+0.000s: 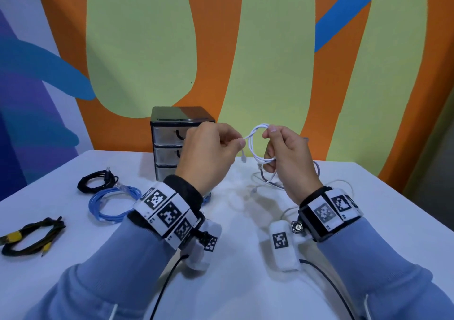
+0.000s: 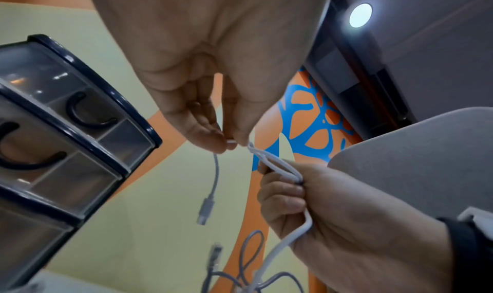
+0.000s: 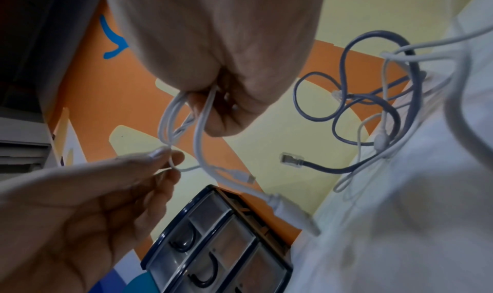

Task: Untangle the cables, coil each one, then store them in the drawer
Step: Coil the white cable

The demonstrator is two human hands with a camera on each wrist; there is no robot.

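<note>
A thin white cable (image 1: 255,145) is wound into a small coil held above the table. My right hand (image 1: 282,152) grips the coil (image 3: 176,118) between thumb and fingers. My left hand (image 1: 216,147) pinches a free strand of the same cable (image 2: 232,142), and its plug end (image 2: 205,209) dangles below. The three-drawer unit (image 1: 169,143) stands behind my left hand with all its drawers closed. A grey network cable (image 3: 357,109) and more white cable (image 1: 265,184) lie tangled on the table under my right hand.
Coiled on the left of the white table (image 1: 245,221) are a black cable (image 1: 95,182), a blue cable (image 1: 110,204) and a black cable with yellow plugs (image 1: 32,236). A painted wall rises just behind the table.
</note>
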